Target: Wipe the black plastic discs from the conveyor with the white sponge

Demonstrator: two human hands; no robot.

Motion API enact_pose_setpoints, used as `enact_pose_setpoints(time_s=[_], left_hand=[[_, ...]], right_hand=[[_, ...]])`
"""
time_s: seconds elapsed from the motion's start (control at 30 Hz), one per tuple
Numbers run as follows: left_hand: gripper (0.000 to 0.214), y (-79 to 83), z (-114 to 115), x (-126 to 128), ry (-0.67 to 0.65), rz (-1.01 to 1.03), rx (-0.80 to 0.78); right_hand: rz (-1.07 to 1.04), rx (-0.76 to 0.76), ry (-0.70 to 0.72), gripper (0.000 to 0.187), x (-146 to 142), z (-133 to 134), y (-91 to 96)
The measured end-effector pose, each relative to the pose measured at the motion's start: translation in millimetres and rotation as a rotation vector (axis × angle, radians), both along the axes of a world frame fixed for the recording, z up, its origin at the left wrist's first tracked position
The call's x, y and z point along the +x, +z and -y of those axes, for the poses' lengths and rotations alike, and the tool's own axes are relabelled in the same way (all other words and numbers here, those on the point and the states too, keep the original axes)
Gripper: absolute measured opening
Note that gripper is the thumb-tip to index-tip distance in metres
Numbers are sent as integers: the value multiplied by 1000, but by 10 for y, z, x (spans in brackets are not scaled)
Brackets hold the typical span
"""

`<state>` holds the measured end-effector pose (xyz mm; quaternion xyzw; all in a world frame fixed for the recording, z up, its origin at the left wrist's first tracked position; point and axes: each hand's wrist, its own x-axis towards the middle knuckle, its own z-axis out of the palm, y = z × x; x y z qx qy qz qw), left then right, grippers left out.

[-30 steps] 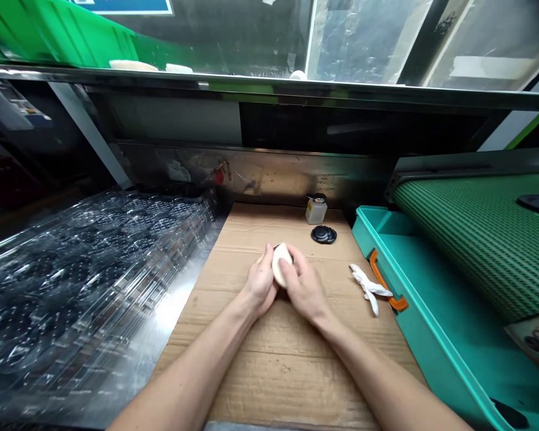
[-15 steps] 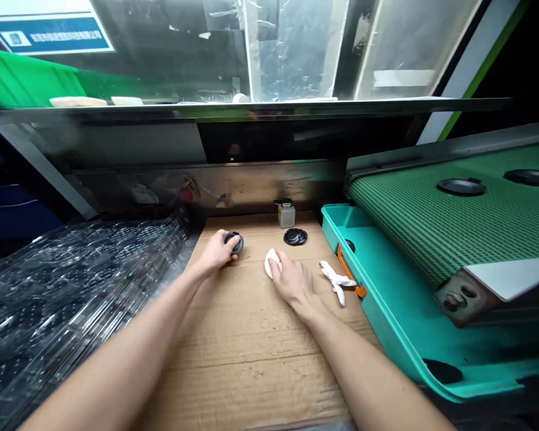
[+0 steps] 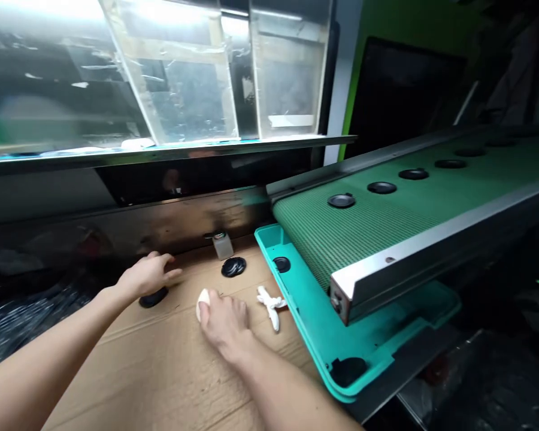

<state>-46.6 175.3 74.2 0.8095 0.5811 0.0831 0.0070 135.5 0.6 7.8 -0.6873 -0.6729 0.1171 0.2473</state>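
My left hand (image 3: 149,276) hovers open over the cardboard, fingers spread, just above and behind a round black lid (image 3: 153,297). It holds nothing. My right hand (image 3: 222,320) presses down on a white cloth pad (image 3: 202,304), which is mostly hidden under the fingers. Another black round lid (image 3: 233,267) lies flat on the cardboard sheet (image 3: 161,365), beyond and left of my right hand. Behind that lid stands a small plastic bottle with a dark cap (image 3: 223,246). A crumpled white cloth (image 3: 269,306) lies to the right of my right hand.
A teal tray (image 3: 306,320) runs along the cardboard's right side, with a black lid (image 3: 281,264) inside it. Above it sits a green mesh conveyor belt (image 3: 327,239) carrying several black lids. Clear plastic sheets (image 3: 9,323) lie at the far left. A steel panel stands behind.
My left hand has let go of the black lid, which now lies on the cardboard, and has moved left. The view has swung right, showing more of the conveyor belt. My right hand stays on the pad.
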Motion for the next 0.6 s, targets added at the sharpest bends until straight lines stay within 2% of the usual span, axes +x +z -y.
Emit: enact_pose_setpoints(time_s=[0.07, 0.1, 0.17, 0.2, 0.27, 0.37, 0.43, 0.5, 0.57, 0.6], left_hand=[[51, 146, 128, 573, -228, 74, 13], [46, 188, 203, 862, -378, 125, -62], [53, 185, 322, 1350, -541, 262, -186], [57, 147, 354, 1522, -547, 318, -230], [62, 42, 373, 1702, -489, 349, -268], [78, -1, 368, 1687, -421, 100, -237], [84, 154, 408, 1658, -433, -170, -173], [59, 462, 511, 1754, -432, -337, -60], [26, 835, 667, 2052, -424, -272, 114], [29, 1005, 754, 2277, -438, -146, 217]], right_hand=[[-20, 12, 1, 30, 15, -7, 2], [-29, 17, -6, 30, 22, -6, 7], [-44, 18, -23, 28, 29, 1, 26], [-48, 16, -26, 27, 29, 3, 36], [-52, 7, -18, 27, 25, -1, 51], [-59, 9, 0, 29, 15, -43, 38], [-61, -3, -5, 28, 11, -79, 10], [-67, -10, -6, 27, 7, -96, -18], [-93, 13, -8, 26, 5, -86, -31], [-107, 25, -10, 25, 6, -73, -31]])
